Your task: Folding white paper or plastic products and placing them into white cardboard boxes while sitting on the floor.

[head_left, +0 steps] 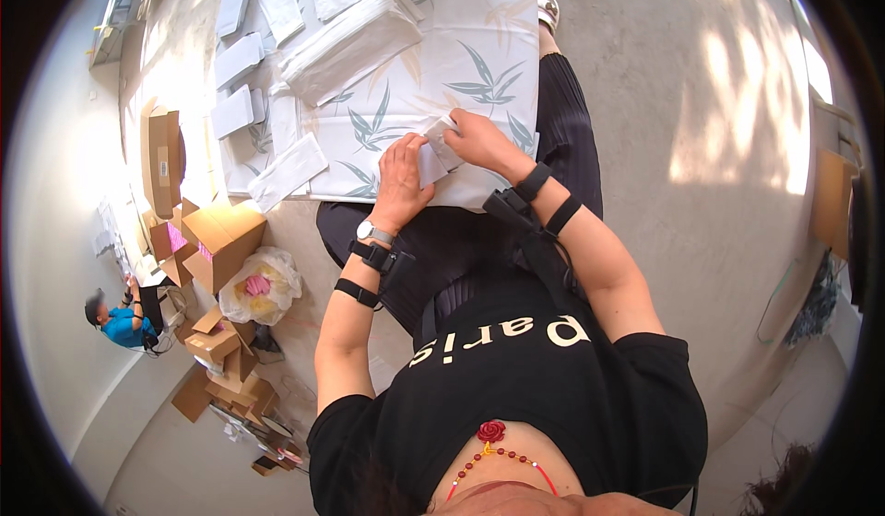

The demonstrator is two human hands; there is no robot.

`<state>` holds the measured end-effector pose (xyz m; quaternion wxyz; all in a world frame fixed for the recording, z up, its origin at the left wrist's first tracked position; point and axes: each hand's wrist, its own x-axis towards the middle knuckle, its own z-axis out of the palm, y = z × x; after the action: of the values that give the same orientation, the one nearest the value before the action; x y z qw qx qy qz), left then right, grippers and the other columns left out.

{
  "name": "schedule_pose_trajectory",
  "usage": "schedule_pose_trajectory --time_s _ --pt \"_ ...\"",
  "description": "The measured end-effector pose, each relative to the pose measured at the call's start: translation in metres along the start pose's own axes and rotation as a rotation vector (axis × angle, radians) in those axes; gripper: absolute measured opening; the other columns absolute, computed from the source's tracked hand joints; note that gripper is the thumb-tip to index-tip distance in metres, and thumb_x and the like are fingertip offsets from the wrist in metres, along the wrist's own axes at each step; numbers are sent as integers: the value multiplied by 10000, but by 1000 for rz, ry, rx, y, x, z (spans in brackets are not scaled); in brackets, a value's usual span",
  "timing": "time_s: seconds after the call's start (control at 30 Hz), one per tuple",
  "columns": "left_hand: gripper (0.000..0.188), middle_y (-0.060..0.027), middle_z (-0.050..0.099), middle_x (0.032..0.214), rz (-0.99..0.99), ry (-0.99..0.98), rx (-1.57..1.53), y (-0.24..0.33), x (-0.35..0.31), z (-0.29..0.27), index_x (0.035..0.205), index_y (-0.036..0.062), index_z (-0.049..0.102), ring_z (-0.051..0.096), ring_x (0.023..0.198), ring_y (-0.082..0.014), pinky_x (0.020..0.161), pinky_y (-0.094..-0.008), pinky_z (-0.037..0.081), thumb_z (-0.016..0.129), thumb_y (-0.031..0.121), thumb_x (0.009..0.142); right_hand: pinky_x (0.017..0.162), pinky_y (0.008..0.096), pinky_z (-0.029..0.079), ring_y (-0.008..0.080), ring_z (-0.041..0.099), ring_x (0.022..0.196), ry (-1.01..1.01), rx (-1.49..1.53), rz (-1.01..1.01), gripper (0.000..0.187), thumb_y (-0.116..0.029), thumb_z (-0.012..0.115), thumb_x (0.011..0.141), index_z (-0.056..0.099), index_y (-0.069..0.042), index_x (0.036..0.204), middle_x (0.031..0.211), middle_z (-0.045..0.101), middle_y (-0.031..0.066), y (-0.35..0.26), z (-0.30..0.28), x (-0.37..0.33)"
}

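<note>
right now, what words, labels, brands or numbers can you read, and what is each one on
Black T-shirt: large pale lettering across the chest, inverted in this view; legible, but I won't copy it.
Tall cardboard box, left: small white label, too small to read.
Wristwatch: dial too small to read.
White piece being held: no print I can make out.

Dappled sunlight (pixel 737 101) on grey floor (pixel 636 147)

Wears a black short-sleeved tee (pixel 516 401) with cream lettering (pixel 475 334), pleated black trousers (pixel 569 120) and a pale shoe (pixel 548 5). Sports a red rose pendant (pixel 490 432) on a red-beaded necklace (pixel 469 469). Has a silver watch (pixel 365 229) on the left arm (pixel 347 345), plus black straps (pixel 356 292) and boxy modules (pixel 399 268) on both.
</note>
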<state>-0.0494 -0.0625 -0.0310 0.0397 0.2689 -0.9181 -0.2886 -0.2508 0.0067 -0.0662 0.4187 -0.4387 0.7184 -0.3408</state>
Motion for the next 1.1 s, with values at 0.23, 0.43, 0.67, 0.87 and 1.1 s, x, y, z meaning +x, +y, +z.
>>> schedule_pose_trajectory --time_s 0.23,0.43,0.67,0.87,1.1 --pt "857 -172 488 1464 -9 7 -6 -4 -1 4 1452 79 423 448 1375 -385 1152 -480 354 806 58 685 841 531 533 517 676 939 -99 -22 15 401 -252 601 903 650 134 997 971 679 379 -17 -2 11" --pt "852 -171 488 1460 3 6 0 -3 1 5 1445 80 417 452 1370 -381 1153 -483 349 802 63 684 836 527 542 517 683 934 -78 -24 -14 394 -248 606 905 667 131 994 956 689 373 -13 3 19" --pt "854 -169 488 1450 -6 16 2 -2 0 6 1431 85 420 455 1356 -386 1158 -492 341 793 57 664 819 541 535 522 676 913 -75 -90 -76 362 -232 589 910 656 120 959 950 683 374 -20 7 19" --pt "865 -173 482 1465 -6 -3 14 -3 1 5 1456 91 409 449 1376 -390 1160 -481 346 803 66 686 815 541 534 524 679 903 -50 -41 -3 386 -240 594 899 656 132 977 938 683 378 -16 9 18" --pt "857 -164 488 1456 -2 7 -17 0 1 3 1449 91 415 449 1377 -377 1169 -476 330 792 75 679 864 490 544 465 702 940 -9 112 91 422 -226 556 912 664 157 1052 972 698 365 -2 1 7"
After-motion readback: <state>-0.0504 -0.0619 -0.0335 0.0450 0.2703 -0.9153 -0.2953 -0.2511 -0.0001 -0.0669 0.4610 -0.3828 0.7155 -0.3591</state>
